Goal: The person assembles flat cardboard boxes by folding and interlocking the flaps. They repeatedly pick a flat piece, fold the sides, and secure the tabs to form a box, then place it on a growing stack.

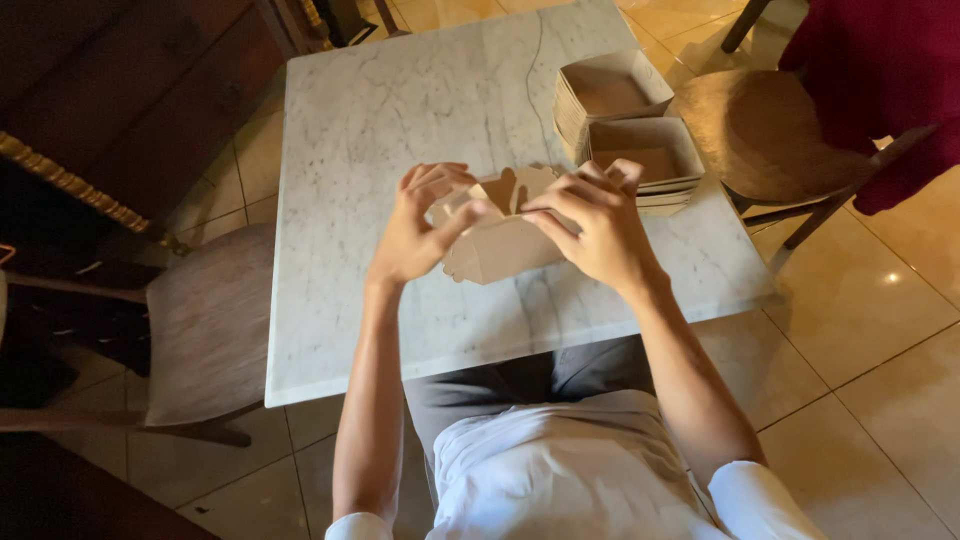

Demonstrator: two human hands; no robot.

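While the flaps of a brown cardboard box are pinched between the fingers, the box is held just above the marble surface, near its front half, with both hands closed on it: the left hand is clamped on the left flap and the right hand is pressed over the right side and top. The top flaps are seen standing partly upright and not yet tucked flat, so the folding of this box is judged to be about midway, with the closing of the lid left to be done. Behind the box and to its right, two stacks of open cardboard trays are set on the surface; whether these are finished pieces or unfolded stock cannot be told. A wooden chair is placed beyond those stacks, off the surface's right edge.
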